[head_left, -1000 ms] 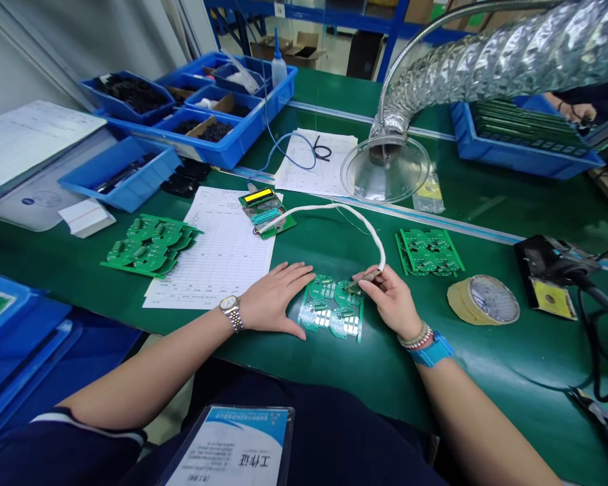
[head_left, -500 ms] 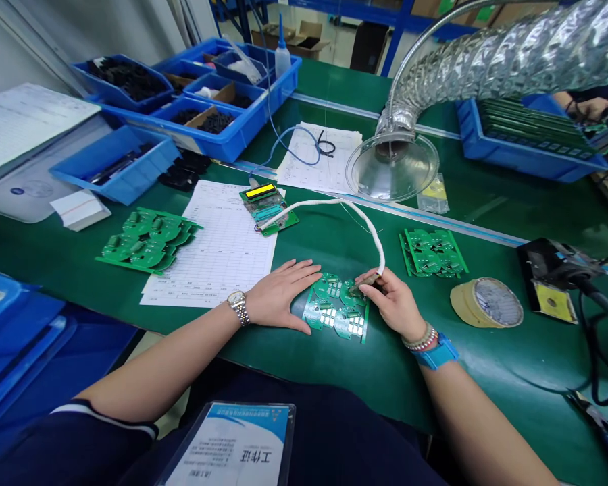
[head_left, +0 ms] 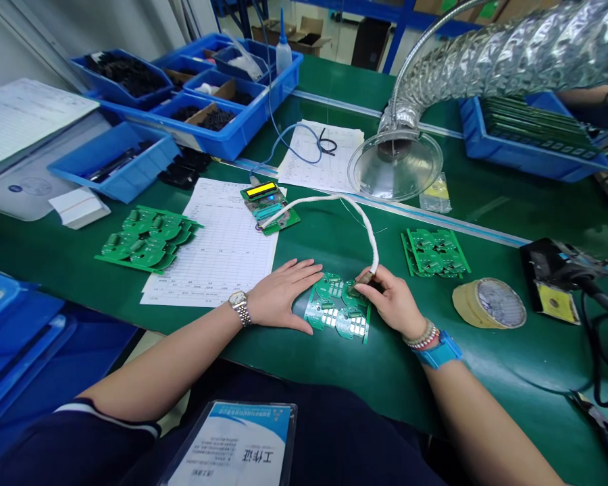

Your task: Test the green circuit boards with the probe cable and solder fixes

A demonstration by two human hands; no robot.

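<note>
Worker's right hand (head_left: 396, 304), grip clamped, holds a cabled probe (head_left: 367, 276) at the upper-right board (head_left: 348, 290) of a circuit panel (head_left: 330, 316) on the tabletop (head_left: 491, 371) | left hand (head_left: 282, 297) splayed at its edge | left stack (head_left: 144, 237), right stack (head_left: 434, 251): whether done, unclear

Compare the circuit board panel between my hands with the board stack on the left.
The panel lies on the green table, while the stack rests partly on paper. The panel looks like one layer; the stack shows several. Your left hand is at the panel's edge and your right hand holds a connector over it; neither touches the stack. Both are green with rounded outlines.
</note>
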